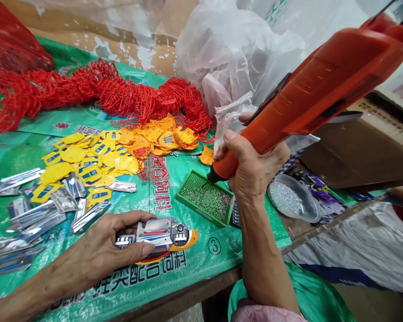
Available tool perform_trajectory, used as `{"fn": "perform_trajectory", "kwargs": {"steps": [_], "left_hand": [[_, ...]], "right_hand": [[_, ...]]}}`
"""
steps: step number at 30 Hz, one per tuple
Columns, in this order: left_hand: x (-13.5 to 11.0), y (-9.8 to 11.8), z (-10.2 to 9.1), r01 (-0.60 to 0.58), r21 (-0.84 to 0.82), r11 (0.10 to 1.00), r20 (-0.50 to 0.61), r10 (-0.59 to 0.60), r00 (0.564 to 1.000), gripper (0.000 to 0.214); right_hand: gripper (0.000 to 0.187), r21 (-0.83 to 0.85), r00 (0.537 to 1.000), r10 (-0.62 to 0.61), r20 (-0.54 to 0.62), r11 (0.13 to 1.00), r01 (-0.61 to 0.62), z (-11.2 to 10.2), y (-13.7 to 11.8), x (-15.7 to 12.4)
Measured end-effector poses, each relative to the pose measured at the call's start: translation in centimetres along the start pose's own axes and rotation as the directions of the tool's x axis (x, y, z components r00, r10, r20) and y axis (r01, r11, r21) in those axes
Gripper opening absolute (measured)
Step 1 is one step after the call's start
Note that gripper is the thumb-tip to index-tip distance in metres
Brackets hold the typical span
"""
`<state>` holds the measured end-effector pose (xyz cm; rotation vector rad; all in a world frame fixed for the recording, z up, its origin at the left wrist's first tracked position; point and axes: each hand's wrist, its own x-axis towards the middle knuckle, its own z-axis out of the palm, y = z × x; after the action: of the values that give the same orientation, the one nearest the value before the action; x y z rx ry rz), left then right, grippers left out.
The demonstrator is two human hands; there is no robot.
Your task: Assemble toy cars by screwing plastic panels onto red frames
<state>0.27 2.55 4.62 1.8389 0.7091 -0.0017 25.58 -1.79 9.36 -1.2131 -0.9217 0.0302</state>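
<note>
My left hand (124, 239) grips a small toy assembly (163, 233) of silver, orange and red plastic parts, with a round dark piece near its front end, low over the green sheet. In my right hand (251, 165) is an orange electric screwdriver (309, 98), held slanting with its dark nose pointing down and left. Its tip is over a green perforated tray (184, 195) that holds many tiny screws. To the left of the tray lie yellow plastic parts (75, 154) with dark stickers, orange shell parts (164, 134) and shiny silver parts (43, 223).
Red plastic lattice pieces (127, 96) form a long row across the back. Clear plastic bags (235, 40) are heaped behind the tray. At right are a clear bowl (275, 197) of small metal bits, purple parts (319, 185) and a cardboard box (359, 152). The table edge (188, 293) runs along the front.
</note>
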Motion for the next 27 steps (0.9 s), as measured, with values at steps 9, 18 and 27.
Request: {"fn": "perform_trajectory", "kwargs": {"steps": [9,18,27], "left_hand": [[-0.1,0.4,0.1,0.021,-0.052,0.998,0.044,-0.018,0.999,0.051],[-0.5,1.2,0.8,0.068,-0.096,0.993,-0.083,-0.076,0.994,0.049],[-0.6,1.6,0.6,0.078,-0.152,0.985,-0.041,-0.085,0.996,0.045]], "right_hand": [[0.029,-0.021,1.0,0.024,0.01,0.999,-0.024,-0.1,0.5,-0.1],[0.025,-0.076,1.0,0.019,-0.015,0.997,-0.02,0.2,0.4,-0.3],[0.027,0.064,1.0,0.015,0.008,0.998,-0.015,0.2,0.5,0.0]]}}
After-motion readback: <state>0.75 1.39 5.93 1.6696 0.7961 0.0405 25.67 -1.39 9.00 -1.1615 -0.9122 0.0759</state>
